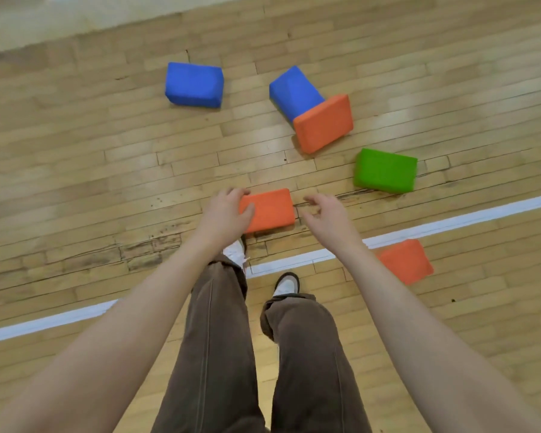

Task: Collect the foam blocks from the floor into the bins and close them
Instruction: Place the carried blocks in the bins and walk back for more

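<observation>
Several foam blocks lie on the wooden floor. My left hand point(227, 214) holds the left end of a near orange block point(270, 210), thumb on its top face and fingers curled over its far edge. My right hand point(328, 214) hovers just right of that block with fingers loosely curled, holding nothing. Further out are a blue block point(194, 85) and a second blue block point(294, 92) with an orange block point(324, 123) leaning on it. To the right lie a green block point(384, 170) and another orange block point(406, 260). No bin is in view.
A white painted line point(450, 221) crosses the floor from lower left to upper right. My legs in brown trousers point(219, 339) and white shoes point(286, 284) stand on it, just behind the near orange block. A pale strip of floor point(75, 20) runs along the far edge.
</observation>
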A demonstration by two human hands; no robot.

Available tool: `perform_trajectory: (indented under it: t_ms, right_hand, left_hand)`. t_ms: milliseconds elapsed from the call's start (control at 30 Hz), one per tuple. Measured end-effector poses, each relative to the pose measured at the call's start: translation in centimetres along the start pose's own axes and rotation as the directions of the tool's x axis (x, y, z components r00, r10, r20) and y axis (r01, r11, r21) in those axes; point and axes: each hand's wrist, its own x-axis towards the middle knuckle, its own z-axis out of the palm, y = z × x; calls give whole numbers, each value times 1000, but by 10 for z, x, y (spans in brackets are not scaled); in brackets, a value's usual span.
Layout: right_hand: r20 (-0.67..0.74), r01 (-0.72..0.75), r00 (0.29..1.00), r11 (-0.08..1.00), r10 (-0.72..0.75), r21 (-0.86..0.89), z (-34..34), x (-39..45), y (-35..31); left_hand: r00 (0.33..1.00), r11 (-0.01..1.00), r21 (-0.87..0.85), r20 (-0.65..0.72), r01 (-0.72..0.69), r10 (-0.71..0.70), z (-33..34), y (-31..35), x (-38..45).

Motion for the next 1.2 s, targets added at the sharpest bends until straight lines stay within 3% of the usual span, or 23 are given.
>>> perform_trajectory:
  t_ms: [300, 600, 800, 1033, 1133, 1200]
  right_hand:
    - [83, -71, 993, 981, 86, -179, 149, 216, 119]
    - [157, -61, 981, 953, 111, -295, 289, 322, 238]
    - [161, -46, 981, 936, 108, -348, 321, 324, 254]
    - [30, 60, 998, 953, -53, -297, 313, 304, 253]
    - [-49, 178, 978, 935, -202, -307, 315, 297, 252]
    - [-68, 257, 955, 918, -289, -302, 316, 296, 254]
  left_hand:
    - [992, 985, 161, 118, -64, 45, 154, -122, 230]
    - [988, 955, 279, 141, -102, 65, 316, -233, 325]
    - [976, 903, 382, 170, -195, 139, 348, -266, 330]
    - [923, 887, 329, -95, -324, 372, 344, -266, 310]
    - [916, 860, 378, -69, -342, 395, 340, -269, 307]
    - [928, 846, 398, 39, -354, 370, 332, -267, 309]
